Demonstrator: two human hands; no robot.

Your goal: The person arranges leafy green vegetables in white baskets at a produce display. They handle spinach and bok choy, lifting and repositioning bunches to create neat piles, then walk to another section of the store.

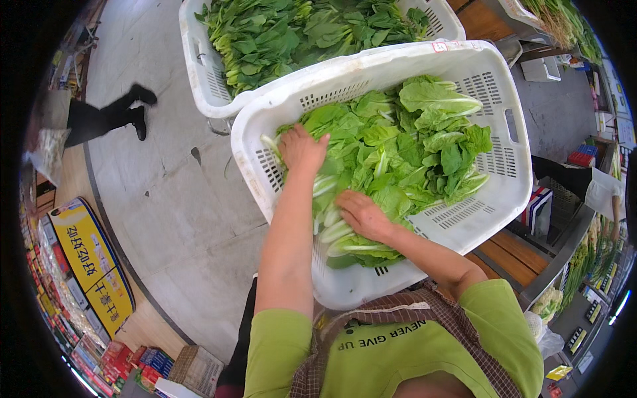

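A white plastic basket point(398, 64) with slotted sides stands before me, tilted across the view. Leafy greens with pale stems point(383, 154) are heaped inside it, looking like young Chinese cabbage. My left hand point(303, 151) lies on the leaves at the basket's left end, thumb apart and the other fingertips partly hidden among them. Nearer my body, my right hand point(366, 216) curls over the white stems of a bunch point(336, 231). Its thumb is hidden, so whether it grips them is unclear. Both hands are slightly blurred.
A second white basket point(211, 102) of darker leafy greens point(278, 37) adjoins the far side. Wooden slats point(515, 256) of a display stand lie to the right. A person in black trousers point(94, 119) is on the left, another person point(604, 194) on the right. A yellow sign point(92, 263) fronts packaged goods.
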